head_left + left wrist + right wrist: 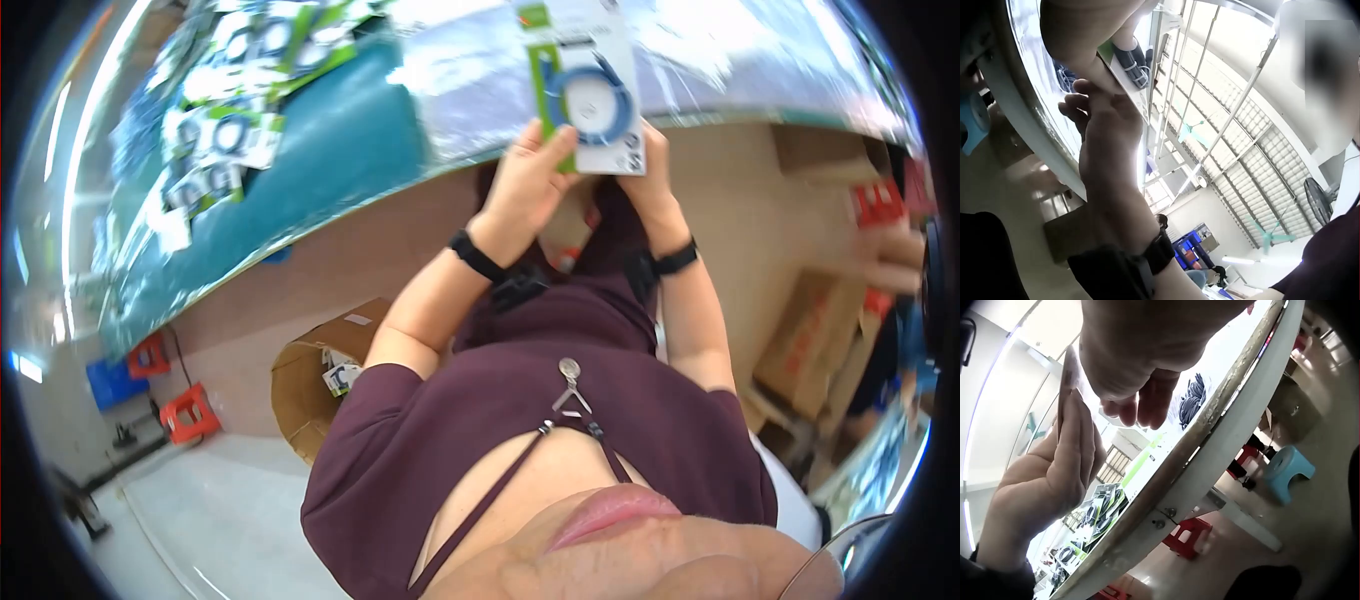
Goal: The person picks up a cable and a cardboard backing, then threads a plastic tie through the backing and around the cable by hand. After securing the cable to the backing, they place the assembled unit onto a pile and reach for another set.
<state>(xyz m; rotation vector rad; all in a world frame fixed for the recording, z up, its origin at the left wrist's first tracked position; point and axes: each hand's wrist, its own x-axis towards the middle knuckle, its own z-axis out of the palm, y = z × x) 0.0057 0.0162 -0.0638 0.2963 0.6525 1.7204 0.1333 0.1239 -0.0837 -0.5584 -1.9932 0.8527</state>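
A white and green card pack with a coiled blue cable [612,128] is held up over the near table edge in the head view. My left hand [525,185] grips its lower left corner, thumb lying on the front. At the lower right edge is my right hand [650,178], partly hidden behind the card. The left wrist view shows the pack [1129,65] from the side, with the right hand [1110,128] at its lower edge and some fingers curled. In the right wrist view, the left hand's fingers [1072,440] lie along the card.
Many similar cable packs [230,130] are piled on the table's left part, over a teal mat [350,130]. An open cardboard box [300,385] with packs inside stands below. Red stools [188,412], a blue stool [1288,469] and another carton [810,345] are on the floor.
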